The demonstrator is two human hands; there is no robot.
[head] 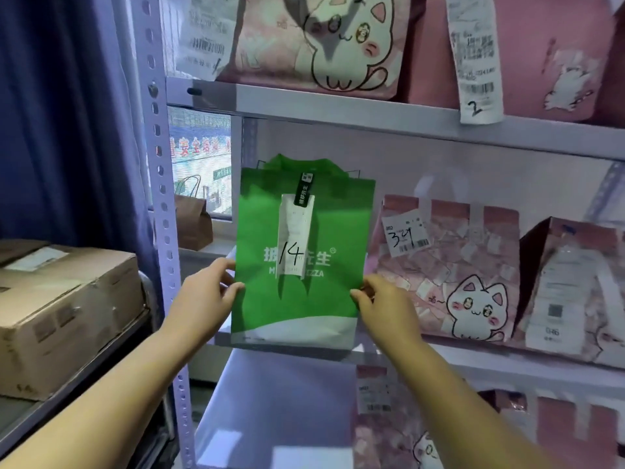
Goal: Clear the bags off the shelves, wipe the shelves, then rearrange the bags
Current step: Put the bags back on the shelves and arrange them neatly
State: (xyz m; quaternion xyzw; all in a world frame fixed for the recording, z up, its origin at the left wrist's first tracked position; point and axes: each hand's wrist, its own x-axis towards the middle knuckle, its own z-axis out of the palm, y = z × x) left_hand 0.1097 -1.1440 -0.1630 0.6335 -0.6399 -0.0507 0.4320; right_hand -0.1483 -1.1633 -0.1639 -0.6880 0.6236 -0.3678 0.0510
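A green bag [324, 299] with white lettering and a receipt marked 14 stands upright at the left end of the middle shelf [473, 355], its base at the front edge. My left hand [206, 292] pinches its left side. My right hand [382, 301] pinches its right side. To the right on the same shelf stand two pink cat-print bags, one [449, 275] tagged 321 and another [568, 292] further right.
The upper shelf [338, 106] holds pink cat bags [314, 42] with hanging receipts. The lower shelf [270, 411] has a pink bag [372, 418] at its right. A perforated upright post [162, 231] stands left. Cardboard boxes [64, 313] sit on a rack at left; a brown paper bag [194, 221] stands behind.
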